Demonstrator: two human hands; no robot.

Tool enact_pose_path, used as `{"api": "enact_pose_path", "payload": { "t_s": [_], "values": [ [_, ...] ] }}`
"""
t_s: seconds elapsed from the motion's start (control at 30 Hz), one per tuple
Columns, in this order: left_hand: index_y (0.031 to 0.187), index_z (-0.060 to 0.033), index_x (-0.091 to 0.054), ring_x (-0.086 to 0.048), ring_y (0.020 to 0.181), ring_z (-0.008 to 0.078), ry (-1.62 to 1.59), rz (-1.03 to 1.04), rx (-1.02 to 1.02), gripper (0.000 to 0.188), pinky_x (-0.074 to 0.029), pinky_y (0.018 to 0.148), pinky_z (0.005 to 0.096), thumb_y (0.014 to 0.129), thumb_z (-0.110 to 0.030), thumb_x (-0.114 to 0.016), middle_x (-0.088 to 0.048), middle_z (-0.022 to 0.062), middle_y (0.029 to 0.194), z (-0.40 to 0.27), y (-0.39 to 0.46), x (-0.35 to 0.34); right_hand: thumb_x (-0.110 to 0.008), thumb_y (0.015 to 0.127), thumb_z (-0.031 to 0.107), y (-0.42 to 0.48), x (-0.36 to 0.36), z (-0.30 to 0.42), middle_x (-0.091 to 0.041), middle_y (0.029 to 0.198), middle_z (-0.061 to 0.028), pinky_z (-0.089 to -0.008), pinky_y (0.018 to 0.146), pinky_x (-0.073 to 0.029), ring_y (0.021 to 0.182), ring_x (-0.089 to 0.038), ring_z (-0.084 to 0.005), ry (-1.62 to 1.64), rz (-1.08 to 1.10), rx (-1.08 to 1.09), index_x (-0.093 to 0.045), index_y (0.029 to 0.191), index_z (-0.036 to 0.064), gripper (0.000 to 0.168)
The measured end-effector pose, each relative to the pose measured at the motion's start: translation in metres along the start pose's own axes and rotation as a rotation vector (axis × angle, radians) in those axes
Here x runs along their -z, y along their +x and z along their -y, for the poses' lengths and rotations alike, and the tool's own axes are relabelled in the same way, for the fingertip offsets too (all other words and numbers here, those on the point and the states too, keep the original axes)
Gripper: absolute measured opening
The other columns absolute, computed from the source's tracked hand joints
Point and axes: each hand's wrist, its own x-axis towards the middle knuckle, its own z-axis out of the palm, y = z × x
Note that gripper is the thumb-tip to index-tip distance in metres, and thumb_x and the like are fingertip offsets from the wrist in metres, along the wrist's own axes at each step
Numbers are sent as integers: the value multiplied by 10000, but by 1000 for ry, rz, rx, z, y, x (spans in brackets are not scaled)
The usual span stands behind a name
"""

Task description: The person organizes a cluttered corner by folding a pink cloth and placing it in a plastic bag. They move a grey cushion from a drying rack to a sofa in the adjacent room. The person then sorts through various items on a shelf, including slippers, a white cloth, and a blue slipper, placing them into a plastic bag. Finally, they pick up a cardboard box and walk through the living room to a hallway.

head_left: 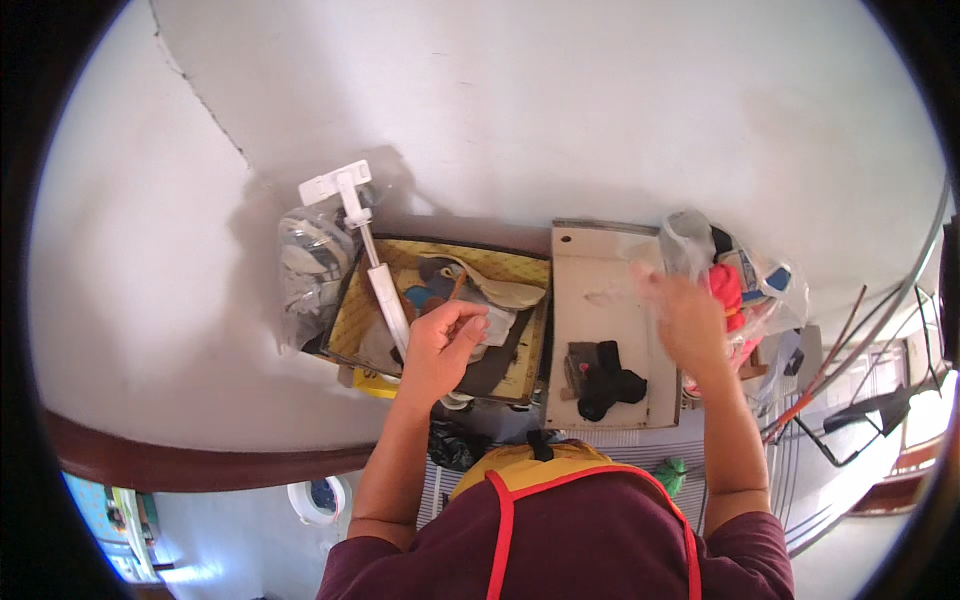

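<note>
My left hand (448,341) is over an open box with yellow patterned lining (352,330), its fingers curled towards the thumb. Right by the fingertips are a white paper-like piece (501,326) and a thin orange stick (458,285); whether the hand grips either is unclear. A beige curved piece (502,291), perhaps a cap's brim, lies in the box. My right hand (690,319) is blurred above a white panel (600,262), and its fingers cannot be made out. Lower on that panel rest a black cloth item (611,386) and a small dark flat piece (580,358).
A white telescopic phone holder (386,292) slants across the box's left side. Filled clear plastic bags flank both sides, one left (311,270) and one right (776,289). Cables (847,352) hang at far right. Behind everything stands a pale wall (510,112).
</note>
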Motion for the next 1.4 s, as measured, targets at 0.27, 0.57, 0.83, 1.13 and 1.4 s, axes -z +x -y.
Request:
{"api": "enact_pose_path", "payload": {
  "t_s": [0.27, 0.57, 0.83, 1.13, 1.4],
  "values": [
    [985, 44, -617, -599, 681, 97, -10, 160, 94, 178, -472, 614, 238, 892, -103, -585, -652, 71, 765, 37, -21, -14, -565, 850, 239, -64, -89, 19, -612, 938, -198, -416, 720, -518, 857, -617, -340, -25, 593, 153, -630, 948, 33, 237],
    [1026, 14, -619, -579, 730, 87, 26, 63, 182, 206, -468, 661, 246, 871, -122, -613, -653, 64, 824, 29, -52, 8, -540, 902, 227, -24, -43, -5, -662, 880, -111, -391, 682, -513, 794, -646, -239, 240, 362, 176, -637, 1045, 9, 278],
    [1431, -58, -293, -364, 1310, 271, 127, 271, -340, 889, -319, 1046, 395, 702, -189, -786, -390, 172, 1389, -17, -8, -44, -578, 779, -15, 12, 11, 27, -618, 771, 12, -221, 508, -451, 631, -555, -52, 1223, 235, -163, -619, 1124, 7, 349],
    [1071, -51, -644, -591, 848, 99, -530, 100, 101, 189, -462, 801, 265, 899, -118, -606, -660, -3, 893, -3, 24, -65, -594, 907, 202, 2, 20, 48, -530, 629, 0, -254, 486, -401, 567, -463, -62, 1025, 336, -150, -603, 848, 5, 206],
    [883, -16, -673, -574, 662, 92, 27, 173, 32, 194, -467, 559, 283, 781, -177, -708, -648, 35, 746, -30, 21, -30, -502, 941, 192, 8, 20, 12, -647, 825, -29, -244, 576, -439, 693, -546, -78, 975, 270, -170, -666, 1098, 64, 261]
  ]
}}
